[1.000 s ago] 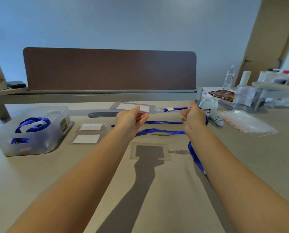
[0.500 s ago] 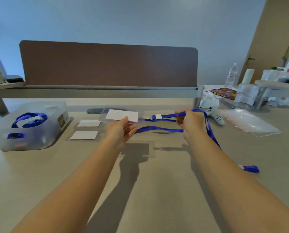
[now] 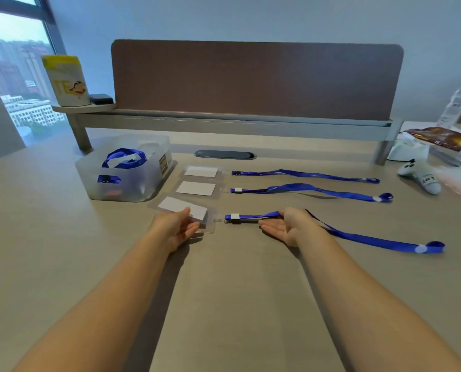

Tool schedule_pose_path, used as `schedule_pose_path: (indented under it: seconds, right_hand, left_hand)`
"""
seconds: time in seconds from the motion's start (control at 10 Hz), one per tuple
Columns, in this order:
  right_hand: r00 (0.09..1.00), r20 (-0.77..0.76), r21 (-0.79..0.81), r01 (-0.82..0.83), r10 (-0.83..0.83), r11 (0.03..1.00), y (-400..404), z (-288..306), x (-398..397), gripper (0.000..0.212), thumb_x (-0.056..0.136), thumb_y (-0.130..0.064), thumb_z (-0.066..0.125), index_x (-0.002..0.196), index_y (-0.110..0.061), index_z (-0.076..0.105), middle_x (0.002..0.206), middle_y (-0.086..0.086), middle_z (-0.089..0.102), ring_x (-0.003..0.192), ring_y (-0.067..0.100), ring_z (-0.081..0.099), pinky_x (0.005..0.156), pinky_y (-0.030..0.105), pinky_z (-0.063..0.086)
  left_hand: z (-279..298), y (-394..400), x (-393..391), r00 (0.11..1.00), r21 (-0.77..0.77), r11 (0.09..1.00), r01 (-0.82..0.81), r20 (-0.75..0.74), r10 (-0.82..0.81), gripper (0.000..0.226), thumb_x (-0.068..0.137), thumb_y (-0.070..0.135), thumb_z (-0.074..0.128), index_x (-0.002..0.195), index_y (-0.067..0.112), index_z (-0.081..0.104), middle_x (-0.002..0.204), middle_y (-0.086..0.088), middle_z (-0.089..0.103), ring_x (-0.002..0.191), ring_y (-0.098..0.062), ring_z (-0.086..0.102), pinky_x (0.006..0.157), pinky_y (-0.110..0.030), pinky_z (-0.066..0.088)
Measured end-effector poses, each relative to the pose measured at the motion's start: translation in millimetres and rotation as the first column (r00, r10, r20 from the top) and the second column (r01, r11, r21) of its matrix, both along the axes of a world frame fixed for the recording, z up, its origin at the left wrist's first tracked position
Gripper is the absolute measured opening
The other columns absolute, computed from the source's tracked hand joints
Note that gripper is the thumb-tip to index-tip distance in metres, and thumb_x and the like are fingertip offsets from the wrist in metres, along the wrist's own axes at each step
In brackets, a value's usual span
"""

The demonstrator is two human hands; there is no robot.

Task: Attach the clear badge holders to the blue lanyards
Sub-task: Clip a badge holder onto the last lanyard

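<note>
Three clear badge holders with white cards lie in a column, each in line with a blue lanyard stretched to the right. My left hand (image 3: 175, 229) grips the nearest badge holder (image 3: 182, 205), thumb on the card. My right hand (image 3: 291, 226) holds the nearest lanyard (image 3: 371, 240) by its clip end, fingers loosely extended. The clip meets the holder's tab, slightly off the desk. The middle holder (image 3: 195, 188) and its lanyard (image 3: 304, 187) lie flat, as do the far holder (image 3: 201, 171) and far lanyard (image 3: 304, 173).
A translucent bin (image 3: 143, 187) at the left holds more blue lanyards (image 3: 123, 157). A plush toy (image 3: 422, 178), a plastic bag (image 3: 460, 183) and a snack packet (image 3: 438, 136) sit at the right. A brown divider (image 3: 256, 79) and a shelf with a cup (image 3: 67, 81) stand behind.
Both hands have come down and nearer with the holder and lanyard, placing them as a third row. The lanyard's loop now trails out to the right on the desk.
</note>
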State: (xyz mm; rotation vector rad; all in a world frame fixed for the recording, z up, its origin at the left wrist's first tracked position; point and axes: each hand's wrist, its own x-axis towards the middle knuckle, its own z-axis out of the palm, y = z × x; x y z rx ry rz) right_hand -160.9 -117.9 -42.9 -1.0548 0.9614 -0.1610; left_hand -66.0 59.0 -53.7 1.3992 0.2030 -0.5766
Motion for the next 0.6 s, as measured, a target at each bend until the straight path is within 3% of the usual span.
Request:
schedule_pose_path:
  seconds: [0.1, 0.2, 0.3, 0.4, 0.5, 0.6]
  right_hand:
    - [0.997, -0.045, -0.060, -0.060, 0.057, 0.996, 3.9, 1.9, 4.8, 0.040, 0.099, -0.016, 0.033, 0.131, 0.006, 0.044, 0.122, 0.025, 0.062, 0.110, 0.031, 0.063, 0.079, 0.036, 0.051]
    - [0.987, -0.075, -0.117, -0.149, 0.141, 0.982, 3.8, 3.3, 3.3, 0.040, 0.099, -0.019, 0.034, 0.126, 0.008, 0.047, 0.121, 0.025, 0.062, 0.110, 0.031, 0.063, 0.081, 0.036, 0.051]
    - [0.955, -0.157, -0.260, -0.285, 0.251, 0.922, 3.2, 3.3, -4.9, 0.036, 0.098, -0.022, 0.038, 0.112, 0.008, 0.054, 0.089, 0.019, 0.068, 0.078, 0.025, 0.067, 0.066, 0.030, 0.054]
    - [0.925, -0.213, -0.417, -0.379, 0.316, 0.826, 10.1, 9.3, -24.8, 0.025, 0.095, -0.020, 0.045, 0.100, 0.000, 0.059, 0.073, 0.011, 0.064, 0.063, 0.018, 0.062, 0.057, 0.026, 0.053]
    - [0.849, -0.185, -0.549, -0.507, 0.495, 0.664, 28.8, 15.7, -72.5, 0.014, 0.092, -0.014, 0.049, 0.088, -0.013, 0.062, 0.080, 0.002, 0.065, 0.066, 0.009, 0.062, 0.056, 0.014, 0.052]
    - [0.768, -0.092, -0.607, -0.547, 0.634, 0.576, 50.2, 9.9, -120.3, 0.024, 0.089, -0.007, 0.053, 0.081, -0.027, 0.064, 0.081, -0.006, 0.072, 0.067, -0.009, 0.064, 0.060, 0.005, 0.048]
  left_hand:
    - [-2.9, 5.9, 9.2, 1.000, 0.002, 1.000, -0.013, -0.010, 0.013, 0.035, 0.091, 0.012, 0.051, 0.124, -0.001, 0.047, 0.078, -0.013, 0.056, 0.067, -0.019, 0.057, 0.032, -0.016, 0.050]
    - [-0.3, 15.4, 12.6, 0.996, -0.022, 1.000, 0.021, -0.088, -0.023, 0.042, 0.090, 0.022, 0.053, 0.126, 0.002, 0.045, 0.091, -0.017, 0.059, 0.076, -0.025, 0.061, 0.049, -0.025, 0.057]
    - [3.0, 33.6, 9.8, 0.982, 0.070, 0.984, 0.164, -0.109, -0.156, 0.049, 0.089, 0.039, 0.050, 0.117, 0.000, 0.049, 0.092, -0.020, 0.061, 0.072, -0.024, 0.061, 0.046, -0.025, 0.058]
    - [11.5, 56.8, -3.2, 0.953, 0.264, 0.921, 0.286, 0.021, -0.302, 0.042, 0.091, 0.038, 0.047, 0.103, -0.003, 0.053, 0.073, -0.015, 0.061, 0.052, -0.018, 0.062, 0.041, -0.020, 0.055]
    - [15.8, 80.1, -33.4, 0.900, 0.301, 0.897, 0.324, 0.193, -0.390, 0.026, 0.093, 0.024, 0.047, 0.097, 0.001, 0.058, 0.071, -0.009, 0.063, 0.050, -0.012, 0.062, 0.051, -0.022, 0.055]
    - [5.5, 104.7, -76.0, 0.844, 0.185, 0.881, 0.435, 0.257, -0.471, 0.019, 0.091, 0.010, 0.049, 0.085, 0.010, 0.067, 0.076, -0.005, 0.072, 0.059, -0.009, 0.067, 0.059, -0.019, 0.056]
